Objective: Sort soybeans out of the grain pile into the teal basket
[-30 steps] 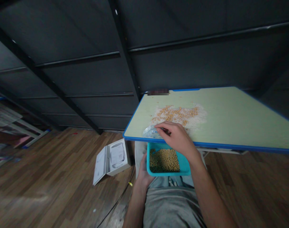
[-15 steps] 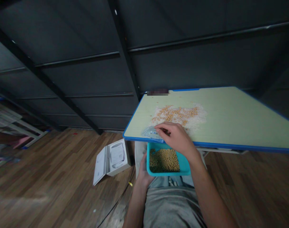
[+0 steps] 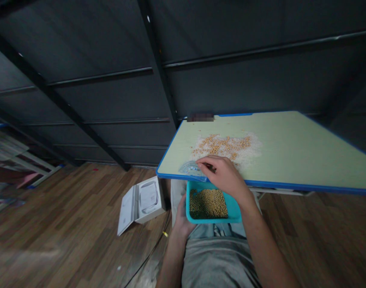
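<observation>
My left hand (image 3: 183, 218) is wrapped round the left side of a turquoise plastic tray (image 3: 235, 210), held over my lap under the table's front edge. A heap of yellow soybeans (image 3: 211, 203) fills much of the tray. My right hand (image 3: 223, 173) hovers at the table's front edge above the tray, thumb and forefinger pinched together; what is between them is hidden. Its fingertips overlap a clear protractor (image 3: 187, 168) at the front left of the table; whether they touch it I cannot tell. Beyond the hand lie scattered soybeans (image 3: 214, 148) mixed with white grains (image 3: 253, 148).
The pale green table (image 3: 306, 152) has a blue rim. A blurred dark object (image 3: 200, 117) sits at its back left corner. On the wooden floor to the left are an open white box (image 3: 148, 198) and a cable (image 3: 153, 250). Dark panels (image 3: 246, 80) rise behind the table.
Almost nothing differs. The view has shifted very slightly; both hands keep their places, and the hollow in the tray's soybeans looks a little more even.
</observation>
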`<state>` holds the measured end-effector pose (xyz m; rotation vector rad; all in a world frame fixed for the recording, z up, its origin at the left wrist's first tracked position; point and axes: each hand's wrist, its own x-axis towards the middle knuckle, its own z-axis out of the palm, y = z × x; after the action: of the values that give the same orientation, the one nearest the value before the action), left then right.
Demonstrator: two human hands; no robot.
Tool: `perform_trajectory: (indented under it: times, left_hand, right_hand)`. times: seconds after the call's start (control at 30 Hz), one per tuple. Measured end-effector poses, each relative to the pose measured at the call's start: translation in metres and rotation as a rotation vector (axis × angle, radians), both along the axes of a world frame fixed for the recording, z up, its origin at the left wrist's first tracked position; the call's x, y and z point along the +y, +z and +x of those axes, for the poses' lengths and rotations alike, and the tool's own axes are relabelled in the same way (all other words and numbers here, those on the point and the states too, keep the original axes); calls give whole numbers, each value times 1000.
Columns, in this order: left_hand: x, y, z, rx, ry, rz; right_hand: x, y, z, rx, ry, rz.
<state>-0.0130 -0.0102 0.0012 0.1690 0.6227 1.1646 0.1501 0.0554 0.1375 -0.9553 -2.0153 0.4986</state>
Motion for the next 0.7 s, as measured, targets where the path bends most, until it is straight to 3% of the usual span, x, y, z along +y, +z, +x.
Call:
perform_trajectory:
  times: [0.5,0.7]
  left_hand:
    - [2,-8,-2,46,25,-14]
    - [2,-7,-2,67,61,-58]
  right_hand:
    - [2,-3,-1,108,-8,27]
    - [6,-4,-1,153,-110,108]
